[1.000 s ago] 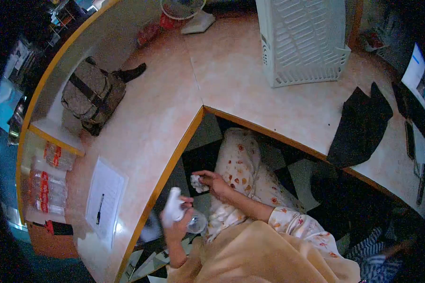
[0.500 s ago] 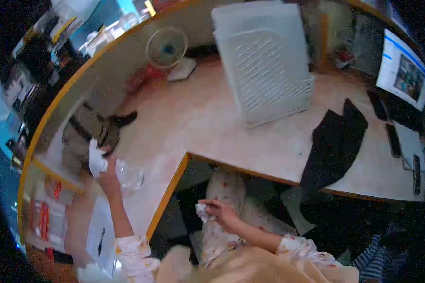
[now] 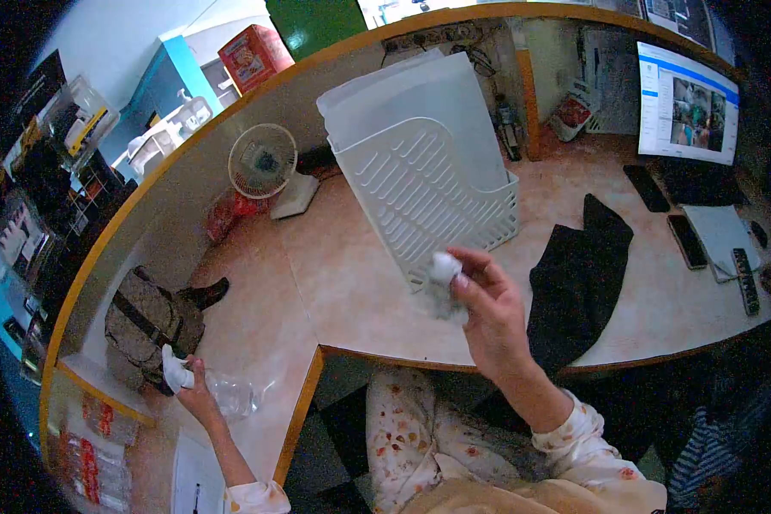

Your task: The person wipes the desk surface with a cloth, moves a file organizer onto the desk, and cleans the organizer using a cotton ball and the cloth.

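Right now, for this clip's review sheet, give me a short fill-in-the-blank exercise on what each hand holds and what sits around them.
1. The right hand pinches a small crumpled white ____ above the counter.
2. The left hand grips a clear plastic ____ lying on the counter.
3. Behind the right hand stands a white slatted ____.
4. A dark cloth lies to the ____ of the right hand.

Missing words: tissue; bottle; basket; right

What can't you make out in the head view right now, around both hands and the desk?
- Clear bottle: transparent and blurred, contents unreadable.
- Left hand: its grip on the white cloth is too small to judge.
- Right hand: fingers hide most of the white wad.
- Monitor: screen too small to read.
- Bottle pack: cut off by the frame's dark edge.
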Tool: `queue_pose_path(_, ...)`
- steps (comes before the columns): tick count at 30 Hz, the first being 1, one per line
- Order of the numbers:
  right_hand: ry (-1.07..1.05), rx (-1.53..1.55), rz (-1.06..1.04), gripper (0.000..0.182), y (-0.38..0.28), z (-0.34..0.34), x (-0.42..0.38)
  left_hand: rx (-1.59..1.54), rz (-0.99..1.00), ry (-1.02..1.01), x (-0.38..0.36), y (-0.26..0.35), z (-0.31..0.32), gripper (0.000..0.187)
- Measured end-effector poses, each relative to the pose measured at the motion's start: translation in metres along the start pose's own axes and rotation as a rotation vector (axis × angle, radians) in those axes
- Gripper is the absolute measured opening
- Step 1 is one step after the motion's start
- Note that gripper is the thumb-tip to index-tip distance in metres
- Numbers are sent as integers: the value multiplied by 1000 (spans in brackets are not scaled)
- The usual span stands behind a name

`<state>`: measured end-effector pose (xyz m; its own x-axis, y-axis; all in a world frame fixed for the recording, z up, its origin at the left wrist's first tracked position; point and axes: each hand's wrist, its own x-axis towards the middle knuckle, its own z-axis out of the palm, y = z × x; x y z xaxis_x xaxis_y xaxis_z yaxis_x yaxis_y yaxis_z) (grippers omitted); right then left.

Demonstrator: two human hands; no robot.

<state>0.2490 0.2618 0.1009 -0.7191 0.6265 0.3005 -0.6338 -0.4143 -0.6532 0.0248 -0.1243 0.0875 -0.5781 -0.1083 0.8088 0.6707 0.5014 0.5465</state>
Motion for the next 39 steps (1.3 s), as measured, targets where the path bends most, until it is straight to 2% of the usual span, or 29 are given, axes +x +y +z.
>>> queue_pose_path(1,3,1,-32,31,-5,1,7,-6,14,-1,-1,-1,0,58)
queue_pose_path(4,14,16,-94,30,-12,2,25,-20,-266,-89,-1,-34,-5,60)
queue_pose_path(7,12,14,-112,30,-14,1,36,-54,-325,-160,-1,-43,-10,63)
queue_pose_path(10,12,-33,-126,30,-14,0,44,-257,-428,-157,-5,-36,-9,65)
queue_pose_path(13,16,-33,-125,30,-12,-2,50,-11,-164,-1,-10,-23,-5,57)
queue_pose_path(16,28,-43,-128,28,-11,-1,54,112,-29,285,-11,4,-7,60)
queue_pose_path(19,40,-67,-146,26,-7,-1,59,151,117,414,-18,43,-4,57)
queue_pose_path(22,49,-115,-147,26,-4,-1,61,166,244,407,-26,56,7,51)
queue_pose_path(24,66,-170,-178,27,-11,3,73,33,335,345,-19,84,41,45)
queue_pose_path(25,83,-264,-254,26,-10,0,83,-3,361,266,-30,97,47,42)
queue_pose_path(28,122,-484,-472,26,-22,5,108,-172,255,-69,-31,139,94,24)
queue_pose_path(31,223,-678,-601,25,-26,0,133,-269,308,-295,-18,192,142,20)
queue_pose_path(34,278,-874,-871,23,-30,4,149,-340,474,-306,14,232,186,22)
queue_pose_path(37,176,-1144,-1299,20,-31,11,160,-398,549,-329,40,255,231,23)
queue_pose_path(39,110,-1181,-1337,19,-28,9,173,-354,581,-356,50,259,251,23)
